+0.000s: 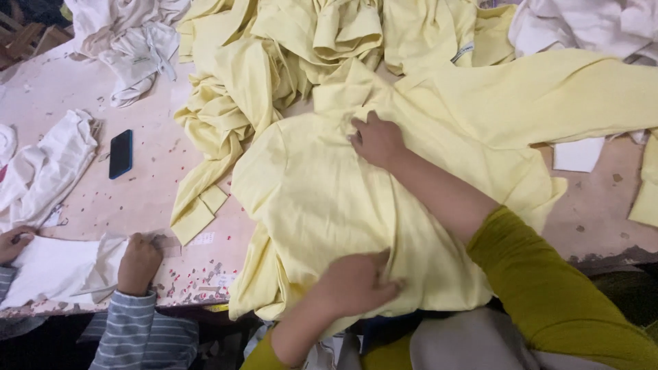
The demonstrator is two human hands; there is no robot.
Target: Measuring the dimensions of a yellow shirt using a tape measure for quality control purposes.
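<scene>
A pale yellow shirt (322,199) lies spread flat on the worn table (144,192) in front of me. My right hand (375,139) presses on its upper part near the collar, fingers bent into the cloth. At the shirt's near hem my left hand (356,282) pinches a fold of the same fabric. Both my arms wear olive-green sleeves.
A heap of more yellow garments (274,55) lies behind the shirt, with white garments (130,41) at the back left and right. A black phone (120,153) rests on the table at left. A co-worker's hand (139,262) in a striped sleeve holds white cloth (55,270) at bottom left.
</scene>
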